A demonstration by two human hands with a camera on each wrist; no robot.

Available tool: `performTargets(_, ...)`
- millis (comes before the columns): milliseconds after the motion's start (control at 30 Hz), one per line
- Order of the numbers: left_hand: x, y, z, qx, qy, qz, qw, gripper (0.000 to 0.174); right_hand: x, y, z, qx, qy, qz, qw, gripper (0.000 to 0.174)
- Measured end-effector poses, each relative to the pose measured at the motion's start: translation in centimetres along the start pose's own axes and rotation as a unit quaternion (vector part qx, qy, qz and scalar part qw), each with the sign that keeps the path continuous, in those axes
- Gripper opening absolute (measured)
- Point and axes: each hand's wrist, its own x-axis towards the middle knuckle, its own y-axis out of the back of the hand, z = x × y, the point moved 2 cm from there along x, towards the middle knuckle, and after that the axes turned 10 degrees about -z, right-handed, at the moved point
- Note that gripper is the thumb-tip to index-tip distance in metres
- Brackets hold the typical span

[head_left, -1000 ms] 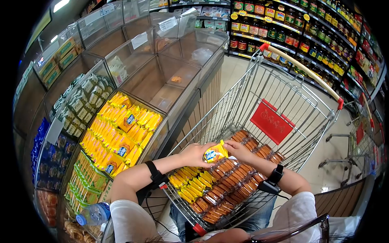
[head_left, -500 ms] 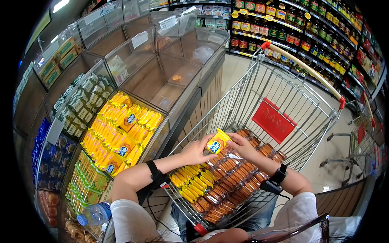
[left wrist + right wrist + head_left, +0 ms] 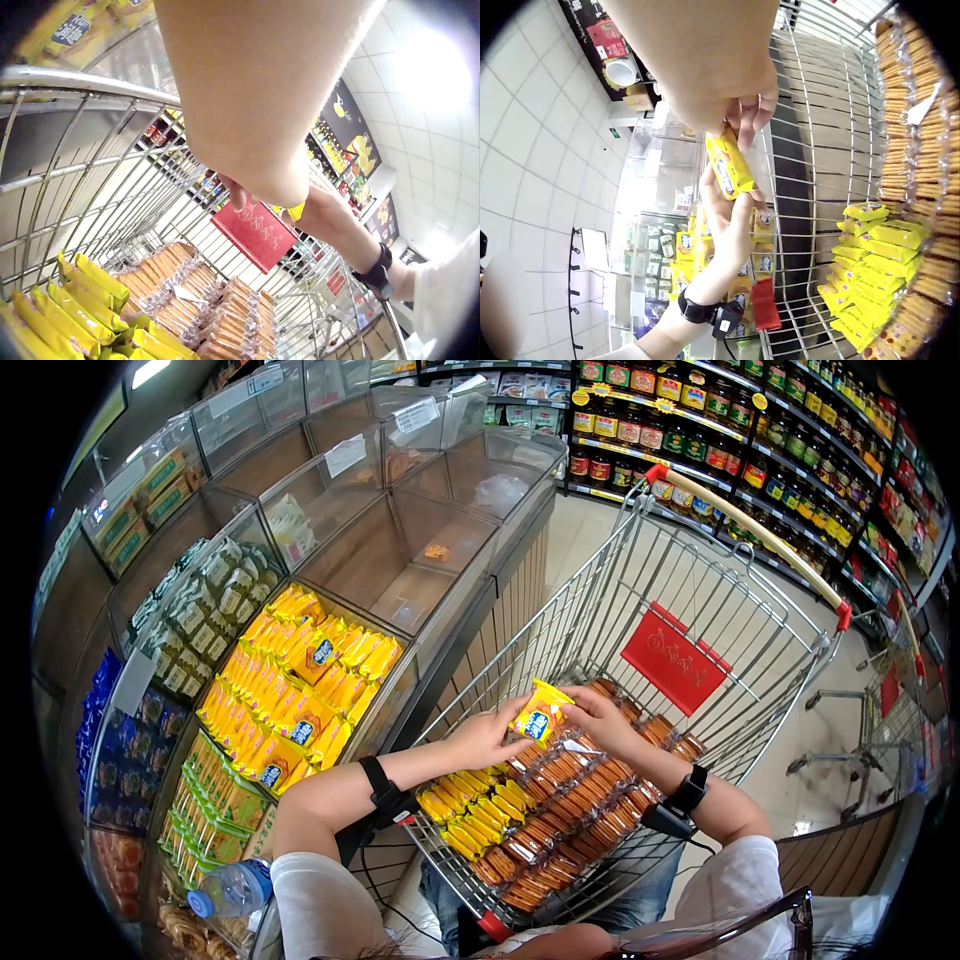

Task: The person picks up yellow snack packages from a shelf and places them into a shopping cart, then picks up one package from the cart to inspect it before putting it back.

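Shop, grocery type. Below my fingers [image 3: 584, 703]: one wire shopping cart [image 3: 677, 658]. Left of them: clear-walled bins [image 3: 440, 578], several stocked with wrapped snacks [image 3: 305, 660], paper labels [image 3: 345, 457] attached. Beyond them: tall shelves [image 3: 598, 494] packed with rows of jars [image 3: 627, 435]. Right of them: a second cart [image 3: 889, 688].

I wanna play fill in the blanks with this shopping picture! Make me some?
1. The left hand and right hand hold a packet coloured mostly ____.
2. The panel beyond the hands is ____.
3. The bottle has a ____ cap.
4. The person's sleeves are ____.

Missing words: yellow; red; blue; white.
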Motion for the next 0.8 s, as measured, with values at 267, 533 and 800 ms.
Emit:
performTargets(267,0.07,-0.36,-0.44,0.034,-0.055,0.030,0.997,0.068,0.06,0.17,0.47,-0.007,-0.003,-0.014,1.000,0.032)
performTargets(533,0.04,-0.11,-0.25,0.045,-0.035,0.007,0.998,0.067,0.07,0.17,0.31,-0.023,-0.008,-0.023,0.999,0.032)
performTargets(800,0.09,-0.31,-0.51,0.046,-0.012,-0.021,0.999,0.067,0.06,0.27,0.72,-0.034,-0.009,-0.017,0.999,0.030)
